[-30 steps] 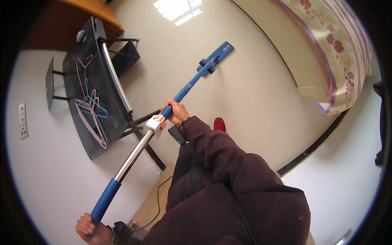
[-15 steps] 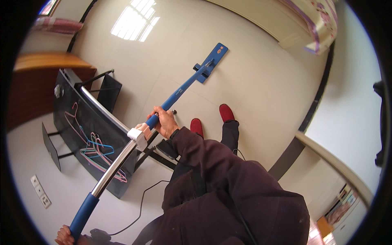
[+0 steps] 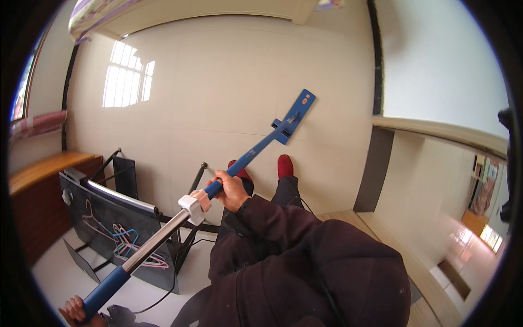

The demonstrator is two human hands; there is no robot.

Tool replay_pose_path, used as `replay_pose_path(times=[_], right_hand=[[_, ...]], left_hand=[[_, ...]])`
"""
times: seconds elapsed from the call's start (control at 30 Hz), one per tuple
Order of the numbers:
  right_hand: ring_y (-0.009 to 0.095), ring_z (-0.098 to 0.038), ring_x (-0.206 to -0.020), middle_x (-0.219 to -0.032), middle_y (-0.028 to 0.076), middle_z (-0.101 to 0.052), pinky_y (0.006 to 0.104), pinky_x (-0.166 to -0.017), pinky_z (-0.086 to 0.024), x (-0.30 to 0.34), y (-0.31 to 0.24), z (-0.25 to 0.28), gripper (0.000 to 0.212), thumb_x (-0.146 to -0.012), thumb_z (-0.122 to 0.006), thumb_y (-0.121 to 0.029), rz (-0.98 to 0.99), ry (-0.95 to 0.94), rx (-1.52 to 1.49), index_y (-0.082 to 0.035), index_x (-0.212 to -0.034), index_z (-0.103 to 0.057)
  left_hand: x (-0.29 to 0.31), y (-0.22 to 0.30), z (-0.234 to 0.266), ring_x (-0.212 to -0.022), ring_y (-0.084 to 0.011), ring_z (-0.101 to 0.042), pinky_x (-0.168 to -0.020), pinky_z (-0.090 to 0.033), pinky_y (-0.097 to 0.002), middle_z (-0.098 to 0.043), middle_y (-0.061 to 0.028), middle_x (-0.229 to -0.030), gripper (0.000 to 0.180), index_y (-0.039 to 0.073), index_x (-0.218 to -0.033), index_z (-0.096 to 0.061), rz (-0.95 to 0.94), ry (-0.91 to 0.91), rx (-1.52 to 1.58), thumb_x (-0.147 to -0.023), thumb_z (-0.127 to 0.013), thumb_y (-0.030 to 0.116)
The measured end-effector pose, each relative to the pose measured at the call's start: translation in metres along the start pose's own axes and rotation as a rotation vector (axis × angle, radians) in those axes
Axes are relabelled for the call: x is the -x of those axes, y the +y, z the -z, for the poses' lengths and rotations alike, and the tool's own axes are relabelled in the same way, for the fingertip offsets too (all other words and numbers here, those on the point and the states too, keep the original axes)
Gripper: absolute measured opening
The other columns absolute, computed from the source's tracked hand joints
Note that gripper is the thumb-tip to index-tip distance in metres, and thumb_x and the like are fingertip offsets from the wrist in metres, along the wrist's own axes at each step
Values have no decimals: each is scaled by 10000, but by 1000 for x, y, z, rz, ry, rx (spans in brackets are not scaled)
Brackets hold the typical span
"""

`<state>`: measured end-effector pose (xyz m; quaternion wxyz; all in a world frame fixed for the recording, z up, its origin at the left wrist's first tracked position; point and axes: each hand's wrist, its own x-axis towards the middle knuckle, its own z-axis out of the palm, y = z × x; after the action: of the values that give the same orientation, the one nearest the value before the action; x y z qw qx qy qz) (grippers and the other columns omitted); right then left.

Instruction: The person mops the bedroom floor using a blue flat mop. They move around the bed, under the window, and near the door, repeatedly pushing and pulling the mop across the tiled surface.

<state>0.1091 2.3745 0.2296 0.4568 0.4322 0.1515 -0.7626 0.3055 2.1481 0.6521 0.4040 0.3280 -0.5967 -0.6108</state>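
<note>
A long flat mop slants across the view, with a blue and silver pole, a white plastic clamp midway and a flat blue head resting on the pale tiled floor. My right hand is wrapped round the blue section of the pole just beyond the clamp. At the lower left, my left hand grips the blue sleeve at the pole's top end. Past the right hand, my red shoes stand on the floor, short of the mop head.
On the left stands a black folding frame with several coloured hangers lying on it, beside a wooden cabinet. A cable trails below it. A bed edge runs along the far side; a doorway threshold lies to the right.
My view has turned, so the doorway shows more and the bed edge lies across the top. The mop head appears lower and slightly further right. Both hands keep their grip on the pole.
</note>
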Motion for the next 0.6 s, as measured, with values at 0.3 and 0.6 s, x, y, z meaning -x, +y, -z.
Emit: replay_pose_path(times=[0.3, 0.6], right_hand=[[216, -545, -710, -743, 84, -512, 377, -728, -516, 23, -133, 170, 146, -830, -600, -95, 323, 204, -202, -22, -785, -481], [206, -573, -644, -734, 84, -575, 346, -552, -480, 52, -236, 478, 214, -754, -665, -207, 563, 493, 902, -50, -796, -526]], left_hand=[[36, -145, -154, -511, -109, -318, -586, -352, -306, -308, -6, -550, 365, 132, -631, -348, 146, -198, 118, -982, -410, 208], [164, -295, -275, -537, -195, -508, -622, -482, -389, -465, -62, -552, 295, 77, -618, -436, 243, -624, -177, -908, -458, 131]])
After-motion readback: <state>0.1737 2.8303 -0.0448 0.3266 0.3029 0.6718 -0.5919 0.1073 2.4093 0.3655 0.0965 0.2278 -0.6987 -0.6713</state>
